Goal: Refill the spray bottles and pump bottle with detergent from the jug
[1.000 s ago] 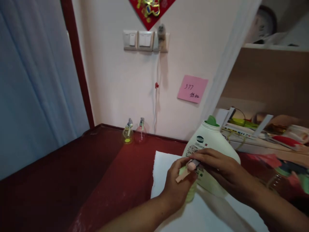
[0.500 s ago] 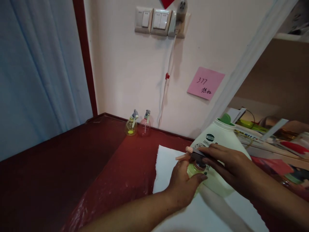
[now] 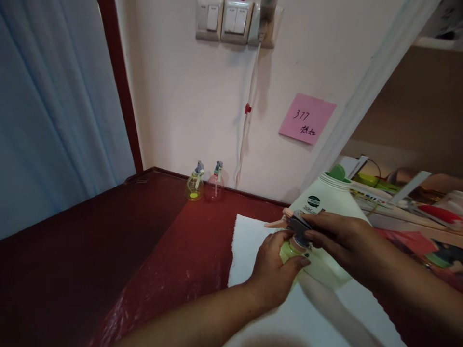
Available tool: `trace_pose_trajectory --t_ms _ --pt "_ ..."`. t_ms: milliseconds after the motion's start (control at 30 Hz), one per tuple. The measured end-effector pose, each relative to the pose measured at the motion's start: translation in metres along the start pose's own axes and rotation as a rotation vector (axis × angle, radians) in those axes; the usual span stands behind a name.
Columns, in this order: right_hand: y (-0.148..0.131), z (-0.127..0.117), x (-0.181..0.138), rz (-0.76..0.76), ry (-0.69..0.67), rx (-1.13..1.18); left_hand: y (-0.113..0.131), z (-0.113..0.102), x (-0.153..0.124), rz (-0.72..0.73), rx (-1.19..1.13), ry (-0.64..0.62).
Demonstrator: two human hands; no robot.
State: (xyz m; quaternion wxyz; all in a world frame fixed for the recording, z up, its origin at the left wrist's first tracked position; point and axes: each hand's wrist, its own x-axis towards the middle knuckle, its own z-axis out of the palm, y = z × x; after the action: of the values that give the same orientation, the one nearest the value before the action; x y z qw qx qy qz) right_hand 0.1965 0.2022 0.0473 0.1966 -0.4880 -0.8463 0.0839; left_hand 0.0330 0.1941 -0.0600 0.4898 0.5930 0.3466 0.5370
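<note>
Lower centre-right of the frame: left hand (image 3: 273,274) wrapped around a small green spray bottle (image 3: 289,251), fingers closed on its body; right hand (image 3: 340,241) pinched on the grey spray head (image 3: 297,226) sitting on the bottle neck, pink trigger (image 3: 275,223) sticking out to the left. Head looks seated on the neck, but can't tell if it's screwed tight or loose, so by my read the cap work is mid-way. Bottle is held just above a white paper sheet (image 3: 249,241) on the dark red table (image 3: 144,250). Right behind the hands, touching or nearly so, a big white detergent jug (image 3: 325,202) with a green cap, crowding the right hand. Two more small spray bottles (image 3: 204,182) stand well apart at the wall, centre frame. Pink sticky note (image 3: 306,118) on the wall upper right, wall switches (image 3: 220,19) at top, blue curtain (image 3: 54,106) left, shelf clutter (image 3: 415,197) far right.
</note>
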Motion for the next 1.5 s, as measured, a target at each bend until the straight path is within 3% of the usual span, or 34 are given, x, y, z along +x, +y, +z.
trace_pose_trajectory --t_ms 200,333,567,733,900,1033,1233,1500 --pt "-0.006 -0.003 0.000 0.025 -0.040 -0.008 0.010 0.003 0.001 0.025 -0.121 -0.010" --pt "-0.007 -0.002 -0.002 0.020 -0.001 0.015 0.020 0.008 0.005 -0.043 -0.120 0.036" --pt "-0.007 -0.002 -0.001 -0.012 0.015 -0.005 0.015 0.013 0.007 -0.082 -0.201 0.057" --pt "-0.014 -0.005 0.002 -0.023 -0.002 -0.108 0.009 0.013 0.003 -0.047 -0.049 0.093" --pt "-0.018 -0.008 0.003 -0.011 -0.006 -0.147 0.013 0.010 0.002 0.020 0.046 0.026" --pt "-0.021 -0.008 0.003 0.032 -0.052 -0.108 0.016 0.011 0.003 -0.033 -0.133 -0.013" --pt "-0.019 -0.005 0.001 0.013 -0.009 -0.066 0.014 0.016 0.007 -0.073 -0.313 -0.007" --pt "-0.009 -0.004 -0.003 0.003 0.016 0.020 0.009 0.004 0.006 0.032 -0.032 -0.076"
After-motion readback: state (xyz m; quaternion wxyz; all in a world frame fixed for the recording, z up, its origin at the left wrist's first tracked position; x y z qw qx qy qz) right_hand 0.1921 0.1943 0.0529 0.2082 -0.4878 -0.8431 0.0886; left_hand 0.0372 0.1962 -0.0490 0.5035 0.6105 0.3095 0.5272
